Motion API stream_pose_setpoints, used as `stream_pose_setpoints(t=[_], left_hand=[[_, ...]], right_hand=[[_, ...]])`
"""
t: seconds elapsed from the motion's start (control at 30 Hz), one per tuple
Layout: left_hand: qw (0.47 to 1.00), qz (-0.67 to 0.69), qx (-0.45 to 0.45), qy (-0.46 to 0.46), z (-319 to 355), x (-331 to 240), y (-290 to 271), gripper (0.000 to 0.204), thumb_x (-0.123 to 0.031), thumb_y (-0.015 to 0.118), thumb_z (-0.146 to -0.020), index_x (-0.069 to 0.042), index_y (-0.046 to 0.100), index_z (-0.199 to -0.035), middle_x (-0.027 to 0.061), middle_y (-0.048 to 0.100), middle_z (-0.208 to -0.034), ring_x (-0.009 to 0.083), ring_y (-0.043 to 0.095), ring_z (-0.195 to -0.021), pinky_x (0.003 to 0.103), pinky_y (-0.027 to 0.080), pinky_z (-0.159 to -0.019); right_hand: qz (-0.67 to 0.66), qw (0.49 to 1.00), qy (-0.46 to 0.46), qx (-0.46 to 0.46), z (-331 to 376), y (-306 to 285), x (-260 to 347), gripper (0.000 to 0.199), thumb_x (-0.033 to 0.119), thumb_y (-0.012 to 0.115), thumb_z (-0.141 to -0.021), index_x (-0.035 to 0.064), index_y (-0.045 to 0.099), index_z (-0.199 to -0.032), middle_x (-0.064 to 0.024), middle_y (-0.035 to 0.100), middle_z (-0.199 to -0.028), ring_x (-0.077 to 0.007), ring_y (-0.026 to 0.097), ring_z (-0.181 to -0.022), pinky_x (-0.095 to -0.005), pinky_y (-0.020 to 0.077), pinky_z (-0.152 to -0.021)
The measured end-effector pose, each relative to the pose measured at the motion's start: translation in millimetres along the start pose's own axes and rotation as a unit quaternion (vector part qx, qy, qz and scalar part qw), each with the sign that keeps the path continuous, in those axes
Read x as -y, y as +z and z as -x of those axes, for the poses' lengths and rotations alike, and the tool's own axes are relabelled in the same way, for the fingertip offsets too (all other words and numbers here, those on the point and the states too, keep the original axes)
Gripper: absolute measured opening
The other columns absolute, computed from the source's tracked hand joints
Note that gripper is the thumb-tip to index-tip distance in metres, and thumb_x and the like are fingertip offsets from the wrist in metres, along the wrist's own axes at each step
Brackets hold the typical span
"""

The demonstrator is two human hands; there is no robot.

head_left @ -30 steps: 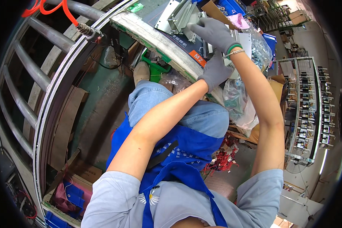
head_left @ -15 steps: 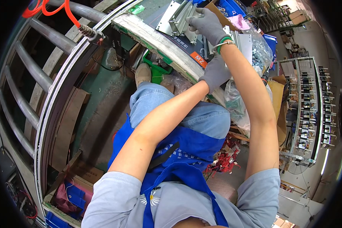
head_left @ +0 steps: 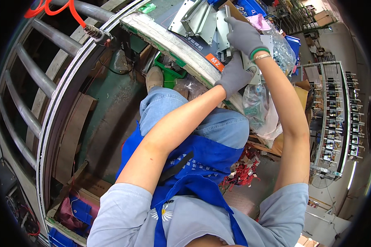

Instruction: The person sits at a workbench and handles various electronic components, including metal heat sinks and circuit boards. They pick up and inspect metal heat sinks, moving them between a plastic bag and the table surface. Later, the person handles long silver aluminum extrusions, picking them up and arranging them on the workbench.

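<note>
My right hand [head_left: 246, 38], in a grey glove, is at the right of a stack of silver metal brackets [head_left: 196, 18] on the bench. Its fingers close on the upper end of a single metal bracket [head_left: 222, 31] that leans slightly apart from the stack. Nearer to me, my left hand [head_left: 235, 77], also gloved in grey, is closed at the bench edge. A pale metal piece [head_left: 256, 77] with holes shows beyond its thumb; the rest is hidden by the two hands.
The worn white bench edge [head_left: 173, 51] runs diagonally before my knees. Clear plastic bags [head_left: 253, 101] hang at the right, near a blue bin [head_left: 251, 7]. A green crate [head_left: 169, 74] stands below the bench. Curved metal rails [head_left: 41, 76] line the left, under a red coiled hose [head_left: 76, 14].
My right hand has moved right and slightly nearer, drawing a bracket away from the stack. My left hand has barely shifted; the metal piece beside its thumb now shows.
</note>
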State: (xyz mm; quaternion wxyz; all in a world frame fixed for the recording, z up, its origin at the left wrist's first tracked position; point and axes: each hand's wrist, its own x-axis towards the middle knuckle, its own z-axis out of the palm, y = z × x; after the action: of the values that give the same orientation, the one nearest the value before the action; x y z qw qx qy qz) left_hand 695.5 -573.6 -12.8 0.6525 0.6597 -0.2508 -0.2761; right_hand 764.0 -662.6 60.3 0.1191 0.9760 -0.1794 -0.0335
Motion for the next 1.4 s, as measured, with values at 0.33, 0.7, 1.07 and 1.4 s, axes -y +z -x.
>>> stream_pose_setpoints(t=[0.33,0.7,1.07,1.4], left_hand=[[0.999,-0.043,-0.01,0.015,-2.1,8.4,10.1,0.062,-0.036,0.066,-0.083,0.002,0.049,-0.129,0.0244,0.065,-0.113,0.0399,0.062,-0.107,0.046,0.049,-0.092],[0.997,0.053,0.001,0.047,-1.3,4.3,-1.2,0.083,-0.031,0.07,-0.08,0.0,0.026,-0.144,0.0249,0.062,-0.118,0.0415,0.061,-0.109,0.046,0.049,-0.092],[0.998,0.034,-0.005,0.045,-8.9,16.3,3.9,0.078,-0.036,0.07,-0.081,0.001,0.032,-0.138,0.0257,0.063,-0.116,0.0413,0.061,-0.108,0.047,0.049,-0.092],[0.999,0.016,0.013,0.045,-6.7,13.3,1.4,0.091,-0.033,0.069,-0.082,0.013,0.019,-0.143,0.0304,0.062,-0.114,0.0429,0.064,-0.102,0.046,0.051,-0.089]], right_hand=[[0.122,0.942,-0.287,-0.127,0.3,0.5,23.2,0.045,0.004,0.066,-0.071,0.0236,0.065,-0.111,-0.0001,0.058,-0.127,-0.0203,0.051,-0.123,-0.0418,0.0343,-0.103],[0.163,0.924,-0.343,-0.049,-9.0,-33.4,11.7,0.02,0.028,0.057,-0.082,0.0114,0.064,-0.09,-0.0042,0.063,-0.094,-0.0243,0.057,-0.104,-0.0433,0.0318,-0.106],[0.186,0.946,-0.262,0.036,1.0,-40.6,31.6,0.102,0.007,0.064,-0.076,0.0462,0.009,-0.153,-0.0157,0.066,-0.096,-0.0336,0.067,-0.088,-0.0419,0.0424,-0.097],[0.249,0.876,-0.401,-0.101,-21.9,-30.1,51.6,0.032,0.022,0.066,-0.083,0.0298,0.067,-0.114,-0.0046,0.064,-0.077,-0.0237,0.061,-0.09,-0.0368,0.0463,-0.087]])
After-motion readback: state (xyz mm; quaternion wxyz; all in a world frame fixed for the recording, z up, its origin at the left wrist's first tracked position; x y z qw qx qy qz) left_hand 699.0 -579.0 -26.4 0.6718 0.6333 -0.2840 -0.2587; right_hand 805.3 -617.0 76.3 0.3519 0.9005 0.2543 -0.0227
